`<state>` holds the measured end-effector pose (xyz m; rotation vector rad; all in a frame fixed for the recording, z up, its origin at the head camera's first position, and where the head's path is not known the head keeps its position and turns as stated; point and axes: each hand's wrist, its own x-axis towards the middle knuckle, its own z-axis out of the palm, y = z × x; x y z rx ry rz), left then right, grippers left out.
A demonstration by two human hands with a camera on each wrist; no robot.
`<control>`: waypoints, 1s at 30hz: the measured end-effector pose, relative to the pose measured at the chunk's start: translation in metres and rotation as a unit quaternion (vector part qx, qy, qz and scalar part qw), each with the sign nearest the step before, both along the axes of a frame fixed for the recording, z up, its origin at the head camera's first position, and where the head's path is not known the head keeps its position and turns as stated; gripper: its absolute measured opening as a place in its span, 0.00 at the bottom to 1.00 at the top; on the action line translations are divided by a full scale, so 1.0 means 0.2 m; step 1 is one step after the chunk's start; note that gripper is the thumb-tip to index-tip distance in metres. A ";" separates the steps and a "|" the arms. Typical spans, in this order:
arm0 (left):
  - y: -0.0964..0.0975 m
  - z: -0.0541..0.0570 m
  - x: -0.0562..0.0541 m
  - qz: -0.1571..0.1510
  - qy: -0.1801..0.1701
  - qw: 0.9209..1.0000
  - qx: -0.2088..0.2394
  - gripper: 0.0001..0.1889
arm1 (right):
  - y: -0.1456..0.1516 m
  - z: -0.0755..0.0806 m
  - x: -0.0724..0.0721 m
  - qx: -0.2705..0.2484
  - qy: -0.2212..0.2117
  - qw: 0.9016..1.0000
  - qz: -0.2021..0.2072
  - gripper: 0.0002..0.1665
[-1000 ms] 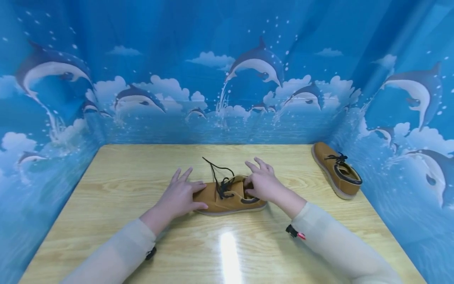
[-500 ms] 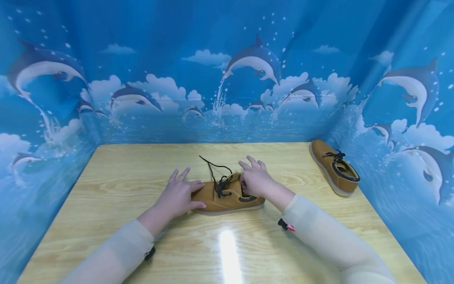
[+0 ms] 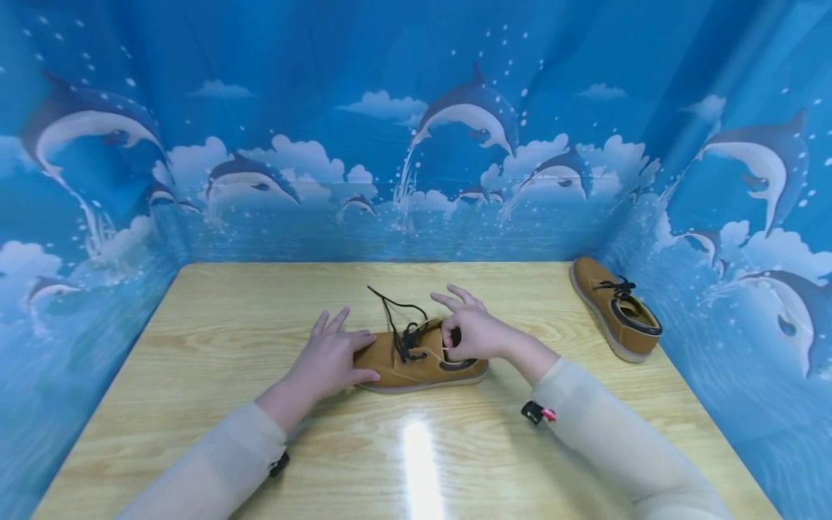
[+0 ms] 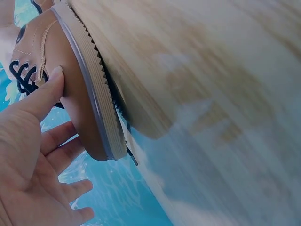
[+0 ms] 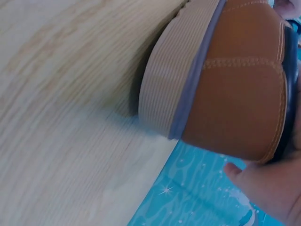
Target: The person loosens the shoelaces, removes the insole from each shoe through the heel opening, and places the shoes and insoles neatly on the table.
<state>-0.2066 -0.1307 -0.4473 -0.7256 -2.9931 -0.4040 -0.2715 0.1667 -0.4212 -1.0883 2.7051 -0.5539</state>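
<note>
A brown leather lace-up shoe (image 3: pixel 416 372) lies sole-down on the table, toe to the left. My left hand (image 3: pixel 327 359) grips its toe, thumb on the near side and fingers on the far side; the outer fingers are spread. In the left wrist view the thumb (image 4: pixel 49 87) presses the upper near the black laces (image 4: pixel 26 77). My right hand (image 3: pixel 477 332) is at the shoe's opening, thumb and forefinger curled together in a pinch at its inner edge, other fingers raised. In the right wrist view the heel (image 5: pixel 235 103) hides most of these fingers.
A second brown shoe (image 3: pixel 614 310), its black laces tied, lies at the table's back right corner by the curtain. Blue dolphin-print curtain (image 3: pixel 364 231) hangs along the back and both sides of the wood-grain table (image 3: pixel 247 303). One loose lace end (image 3: pixel 383 296) trails behind the first shoe.
My right hand has shifted a little left at the opening, and its thumb and forefinger have drawn into a ring. My left hand keeps its grip on the toe; the shoe stays in place.
</note>
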 end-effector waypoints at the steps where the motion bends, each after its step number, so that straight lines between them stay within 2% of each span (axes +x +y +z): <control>1: 0.00 0.00 0.00 0.001 0.000 1.000 -0.001 0.39 | 0.00 0.00 0.00 -0.003 -0.007 1.000 0.002 0.18; 4: 0.00 -0.01 0.00 0.002 -0.002 1.000 -0.002 0.39 | 0.01 0.00 -0.01 0.002 -0.025 1.000 0.005 0.17; 7: 0.01 0.00 0.00 0.004 -0.003 1.000 -0.002 0.38 | 0.01 0.01 -0.01 0.027 -0.020 0.999 0.007 0.16; 11: 0.00 0.00 0.01 0.007 0.000 1.000 0.002 0.38 | -0.02 0.02 -0.01 0.092 0.006 0.996 -0.002 0.16; 15: 0.00 0.00 0.01 0.011 -0.002 1.000 0.002 0.38 | -0.05 0.05 0.01 0.166 0.016 0.986 -0.008 0.17; 18: 0.01 -0.01 0.01 0.012 -0.004 1.000 0.000 0.38 | -0.07 0.05 0.02 0.186 0.025 0.982 -0.003 0.17; 20: 0.01 -0.02 0.01 0.010 -0.002 1.000 0.000 0.38 | -0.06 0.04 0.02 0.173 0.033 0.984 -0.002 0.17; 23: 0.01 -0.02 0.01 0.008 0.000 1.000 0.002 0.38 | -0.03 0.03 0.02 0.121 0.036 0.992 0.002 0.16; 26: 0.01 -0.01 0.01 0.010 0.001 1.000 0.002 0.39 | 0.01 0.02 0.01 0.052 0.019 0.998 0.015 0.15; 30: 0.01 0.00 0.01 0.012 0.003 1.000 -0.005 0.39 | 0.04 0.01 -0.02 -0.020 -0.013 0.999 0.034 0.13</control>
